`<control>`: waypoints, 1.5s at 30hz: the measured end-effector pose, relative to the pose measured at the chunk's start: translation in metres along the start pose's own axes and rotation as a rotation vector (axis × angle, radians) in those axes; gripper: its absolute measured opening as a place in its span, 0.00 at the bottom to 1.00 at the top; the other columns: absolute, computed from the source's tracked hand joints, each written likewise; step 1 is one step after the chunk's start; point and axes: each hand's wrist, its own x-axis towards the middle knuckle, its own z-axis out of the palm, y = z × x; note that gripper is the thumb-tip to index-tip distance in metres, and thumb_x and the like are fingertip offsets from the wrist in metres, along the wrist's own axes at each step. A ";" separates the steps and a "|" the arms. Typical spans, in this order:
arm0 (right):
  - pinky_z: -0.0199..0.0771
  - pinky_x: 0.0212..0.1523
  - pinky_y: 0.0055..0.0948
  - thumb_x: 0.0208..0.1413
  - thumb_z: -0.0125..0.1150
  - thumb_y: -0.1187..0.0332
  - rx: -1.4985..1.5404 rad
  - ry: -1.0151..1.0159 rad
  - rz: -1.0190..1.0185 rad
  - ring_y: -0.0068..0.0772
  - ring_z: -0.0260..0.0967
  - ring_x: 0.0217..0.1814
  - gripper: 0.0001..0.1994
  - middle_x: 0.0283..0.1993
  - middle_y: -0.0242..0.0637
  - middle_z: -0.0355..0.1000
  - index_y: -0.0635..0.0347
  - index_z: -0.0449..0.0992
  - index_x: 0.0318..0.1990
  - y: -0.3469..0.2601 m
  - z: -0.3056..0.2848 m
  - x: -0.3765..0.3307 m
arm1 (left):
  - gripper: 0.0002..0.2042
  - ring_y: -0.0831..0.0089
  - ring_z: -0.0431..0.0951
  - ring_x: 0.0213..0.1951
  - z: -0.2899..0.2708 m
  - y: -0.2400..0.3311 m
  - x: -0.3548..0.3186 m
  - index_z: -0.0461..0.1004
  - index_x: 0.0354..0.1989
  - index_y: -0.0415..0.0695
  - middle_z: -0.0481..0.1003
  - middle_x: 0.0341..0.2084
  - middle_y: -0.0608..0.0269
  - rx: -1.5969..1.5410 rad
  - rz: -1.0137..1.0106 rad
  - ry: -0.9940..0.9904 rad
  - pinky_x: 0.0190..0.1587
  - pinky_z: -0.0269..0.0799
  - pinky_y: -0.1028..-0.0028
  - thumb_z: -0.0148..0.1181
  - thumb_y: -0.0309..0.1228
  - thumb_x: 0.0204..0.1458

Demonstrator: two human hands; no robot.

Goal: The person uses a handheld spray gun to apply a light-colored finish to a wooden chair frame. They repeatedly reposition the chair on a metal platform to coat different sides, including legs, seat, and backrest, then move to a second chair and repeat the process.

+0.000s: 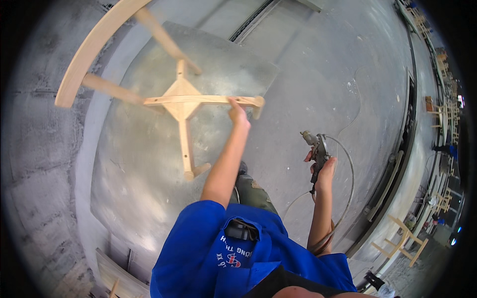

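chair frame (169, 94): bare pale wood, unfinished, tipped over on a round grey platform (149, 198), curved back rail toward upper left, legs and cross rails pointing up and out.
platform: dusty, pale, sits left of centre on the concrete floor (338, 74); flat wooden boards (117, 278) lie at its lower left edge.
left hand (237, 113): arm stretched forward, fingers closed over the right end of the chair frame's horizontal rail, just beside the leg end; grip looks firm, thumb side hidden.
right hand (325, 166): held out to the right, well apart from the chair frame, wrapped shut around the handle of a spray gun (315, 149).
spray gun: metal, nozzle up and toward the left; grey hose (348, 174) loops from it down past the forearm.
trigger: probably under the index finger, too small to tell.
far right: more bare wooden chair frames (405, 241) stand along the edge of the floor.
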 end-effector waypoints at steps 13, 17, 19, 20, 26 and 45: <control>0.55 0.16 0.18 0.57 0.20 0.21 0.774 -0.417 0.250 0.25 0.70 0.28 0.49 0.26 0.32 0.69 0.63 0.73 0.43 -0.017 0.074 0.107 | 0.20 0.75 0.76 0.42 -0.275 0.086 0.025 0.77 0.42 0.41 0.78 0.36 0.65 1.074 0.516 -0.300 0.50 0.70 0.71 0.53 0.49 0.66; 0.55 0.17 0.19 0.58 0.23 0.21 0.576 -0.254 0.464 0.25 0.69 0.24 0.48 0.24 0.30 0.68 0.61 0.73 0.41 0.034 0.102 0.150 | 0.25 0.47 0.75 0.57 -0.448 0.030 -0.069 0.77 0.52 0.38 0.77 0.52 0.42 1.750 0.145 -0.409 0.60 0.67 0.55 0.45 0.49 0.67; 0.56 0.17 0.20 0.57 0.25 0.20 0.477 -0.186 0.498 0.24 0.69 0.23 0.47 0.24 0.30 0.69 0.60 0.73 0.40 0.065 0.108 0.156 | 0.27 0.42 0.72 0.57 -0.523 0.012 -0.126 0.77 0.51 0.37 0.75 0.52 0.39 1.829 -0.027 -0.340 0.61 0.66 0.53 0.43 0.50 0.66; 0.56 0.17 0.20 0.57 0.26 0.20 0.404 -0.123 0.536 0.24 0.69 0.23 0.46 0.23 0.29 0.69 0.59 0.73 0.40 0.079 0.112 0.156 | 0.28 0.40 0.72 0.56 -0.557 0.003 -0.160 0.78 0.49 0.36 0.76 0.50 0.38 1.794 -0.208 -0.204 0.61 0.65 0.53 0.42 0.51 0.65; 0.60 0.21 0.23 0.62 0.41 0.27 0.136 -0.001 0.402 0.23 0.70 0.23 0.40 0.25 0.32 0.72 0.62 0.79 0.42 0.138 0.127 0.141 | 0.24 0.61 0.81 0.28 -0.659 -0.017 -0.274 0.76 0.48 0.33 0.81 0.32 0.45 1.239 -0.468 0.236 0.29 0.77 0.62 0.51 0.48 0.66; 0.75 0.36 0.41 0.55 0.69 0.60 -0.817 -0.331 -0.727 0.51 0.76 0.34 0.16 0.33 0.48 0.77 0.61 0.79 0.46 -0.057 0.173 -0.038 | 0.16 0.73 0.79 0.37 -0.666 -0.053 -0.190 0.76 0.53 0.42 0.80 0.36 0.58 0.623 0.041 0.210 0.39 0.74 0.74 0.50 0.39 0.66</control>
